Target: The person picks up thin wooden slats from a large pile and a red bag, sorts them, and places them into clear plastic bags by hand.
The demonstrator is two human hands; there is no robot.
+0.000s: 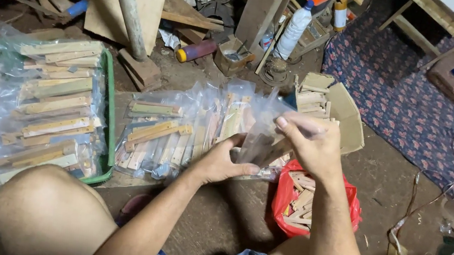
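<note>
My left hand (221,162) grips the lower part of a clear plastic bag (265,128) that holds wooden pieces. My right hand (312,145) pinches the bag's upper edge, thumb and fingers closed on the plastic. Just beyond the bag lies a pile of bagged wooden strips (179,132) on the floor. Below my right wrist sits a red plastic bag (288,198) full of loose wooden pieces.
A green tray (108,122) at left holds several bagged wooden sticks. An open cardboard box (347,112) with wood pieces stands behind my right hand. A white bottle (294,30), planks and a patterned blue mat (413,106) lie farther back. My bare knee (44,208) is at lower left.
</note>
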